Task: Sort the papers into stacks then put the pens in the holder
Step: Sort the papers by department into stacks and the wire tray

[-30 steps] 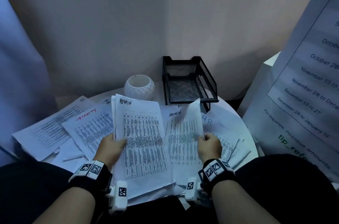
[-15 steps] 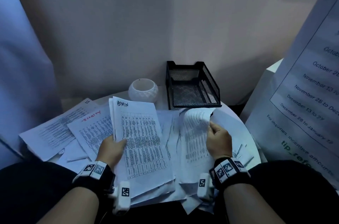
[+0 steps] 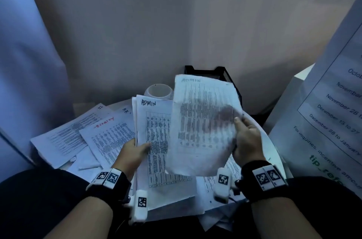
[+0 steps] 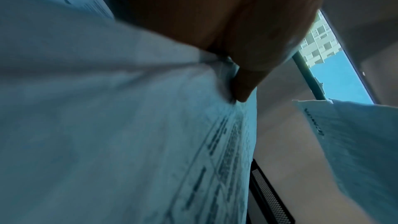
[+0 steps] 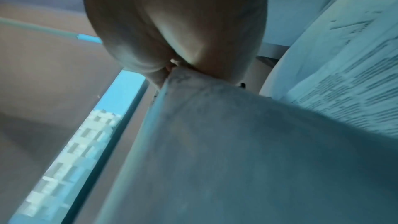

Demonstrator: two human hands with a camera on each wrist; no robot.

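My left hand (image 3: 135, 150) grips a stack of printed sheets marked ADMIN (image 3: 154, 136) by its left edge, thumb on top; the left wrist view shows the same stack (image 4: 129, 134) under the thumb. My right hand (image 3: 244, 140) pinches another ADMIN sheet (image 3: 203, 123) at its right edge and holds it lifted and curled over the stack; this sheet (image 5: 215, 142) fills the right wrist view. A white round pen holder (image 3: 158, 91) stands behind the papers. No pens are visible.
Loose printed sheets (image 3: 78, 136) marked IT and HR lie spread over the left of the round white table (image 3: 274, 150). A black mesh tray (image 3: 225, 76) stands at the back, partly hidden. A beige partition rises behind; a large printed notice (image 3: 333, 111) leans at right.
My right hand has lifted its ADMIN sheet off the table and swung it up and left over the stack in my left hand. The left hand has kept its hold.
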